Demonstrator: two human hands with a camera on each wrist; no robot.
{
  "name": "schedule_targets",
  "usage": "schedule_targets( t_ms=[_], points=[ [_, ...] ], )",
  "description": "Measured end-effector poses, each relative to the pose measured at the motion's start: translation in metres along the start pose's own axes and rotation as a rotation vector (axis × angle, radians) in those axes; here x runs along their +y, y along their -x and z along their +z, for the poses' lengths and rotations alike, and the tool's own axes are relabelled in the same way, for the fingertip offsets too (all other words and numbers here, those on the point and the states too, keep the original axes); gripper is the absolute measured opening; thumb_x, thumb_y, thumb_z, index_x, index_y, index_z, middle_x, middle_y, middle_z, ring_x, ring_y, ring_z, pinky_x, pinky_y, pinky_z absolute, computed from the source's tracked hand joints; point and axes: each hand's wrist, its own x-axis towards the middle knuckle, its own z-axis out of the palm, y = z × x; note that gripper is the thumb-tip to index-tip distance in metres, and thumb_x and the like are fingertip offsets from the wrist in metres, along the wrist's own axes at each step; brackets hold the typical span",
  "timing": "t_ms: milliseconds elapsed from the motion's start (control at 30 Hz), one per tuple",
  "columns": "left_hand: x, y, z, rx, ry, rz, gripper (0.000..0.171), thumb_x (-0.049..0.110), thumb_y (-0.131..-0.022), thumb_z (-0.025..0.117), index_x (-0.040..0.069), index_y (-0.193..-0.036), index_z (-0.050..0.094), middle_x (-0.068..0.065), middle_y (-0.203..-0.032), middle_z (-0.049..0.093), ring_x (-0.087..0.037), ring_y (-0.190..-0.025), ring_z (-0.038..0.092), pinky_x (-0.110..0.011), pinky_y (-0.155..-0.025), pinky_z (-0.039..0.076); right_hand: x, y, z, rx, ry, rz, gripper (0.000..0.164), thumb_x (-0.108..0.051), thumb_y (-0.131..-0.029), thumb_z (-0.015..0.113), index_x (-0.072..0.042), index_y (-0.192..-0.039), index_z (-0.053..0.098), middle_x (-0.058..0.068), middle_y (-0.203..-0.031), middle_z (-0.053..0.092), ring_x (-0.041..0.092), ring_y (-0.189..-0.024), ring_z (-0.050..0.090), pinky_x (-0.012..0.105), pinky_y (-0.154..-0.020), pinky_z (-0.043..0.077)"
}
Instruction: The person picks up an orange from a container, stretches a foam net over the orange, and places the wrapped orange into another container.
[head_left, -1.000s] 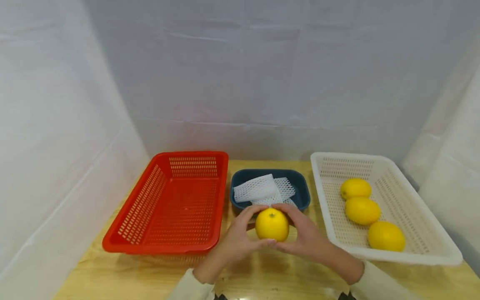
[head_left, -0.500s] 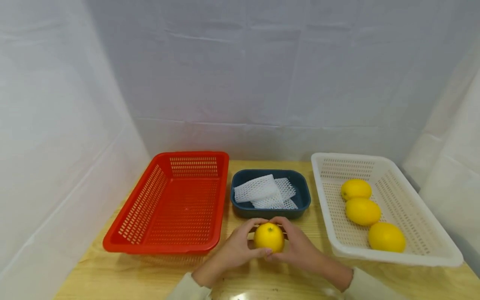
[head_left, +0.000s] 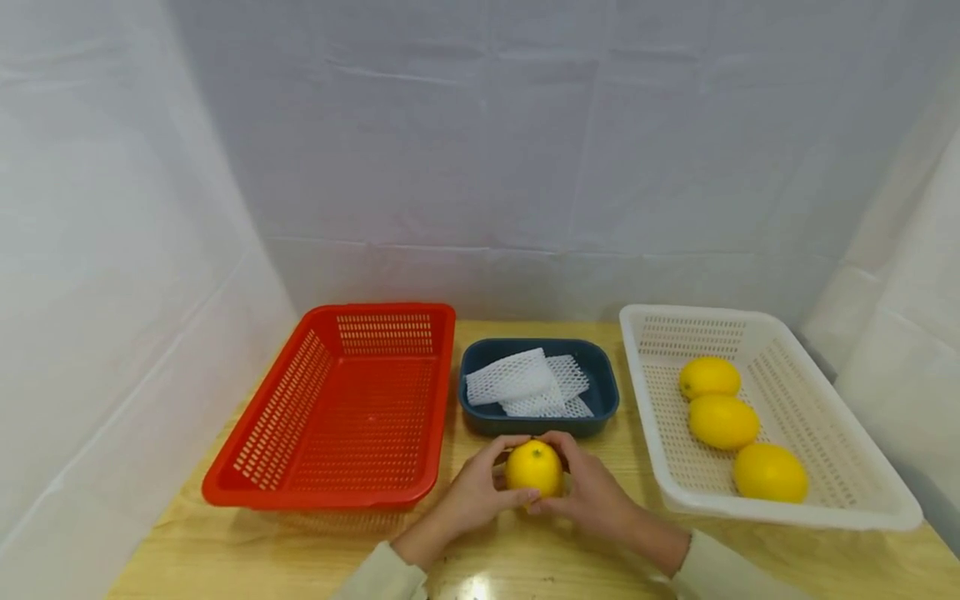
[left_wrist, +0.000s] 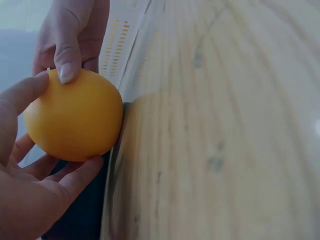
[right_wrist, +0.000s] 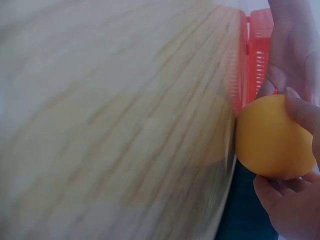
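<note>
A round yellow citrus fruit (head_left: 534,468), its small stem scar facing up, is between both hands in front of the dark blue tray. My left hand (head_left: 478,493) holds its left side and my right hand (head_left: 589,493) its right, fingers curved round the back and thumbs in front. In the left wrist view the fruit (left_wrist: 75,117) looks more orange, with thumb and fingertips on its skin. The right wrist view shows the fruit (right_wrist: 272,137) close against the tabletop; it appears to rest there. Behind, white foam nets (head_left: 525,382) lie in the dark blue tray (head_left: 540,425).
At the left stands a red basket (head_left: 322,498) with slotted walls. A white basket (head_left: 787,518) on the right holds three yellow fruits (head_left: 723,422). Both stand on a wooden table (head_left: 300,558), with white sheeting (head_left: 525,167) at the back and sides.
Both hands have brought the fruit down and toward me, away from the dark blue tray, so the nets show fully. Over the last half second it has shifted slightly left.
</note>
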Motion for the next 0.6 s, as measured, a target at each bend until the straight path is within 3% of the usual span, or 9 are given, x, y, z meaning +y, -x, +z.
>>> schedule_targets(
  t_ms=[367, 600],
  points=[
    [-0.002, -0.005, -0.002, -0.030, -0.009, -0.027, 0.062, 0.016, -0.086, 0.075, 0.006, -0.139, 0.045, -0.015, -0.139, 0.048, -0.036, -0.122, 0.052, -0.039, -0.094, 0.050, 0.001, 0.000, -0.002, -0.019, -0.037, 0.050, 0.078, -0.024, -0.076, 0.084, -0.001, -0.134, 0.038, 0.012, -0.128, 0.056, 0.024, -0.114, 0.058, 0.041, -0.098, 0.047],
    [-0.002, -0.006, -0.001, -0.030, -0.004, -0.035, 0.063, 0.015, -0.085, 0.076, 0.006, -0.139, 0.045, -0.014, -0.139, 0.048, -0.035, -0.121, 0.052, -0.041, -0.095, 0.050, -0.015, 0.004, -0.010, 0.005, 0.024, 0.094, 0.081, -0.030, -0.076, 0.084, 0.001, -0.136, 0.039, 0.018, -0.132, 0.054, 0.030, -0.118, 0.056, 0.046, -0.098, 0.046]
  ],
)
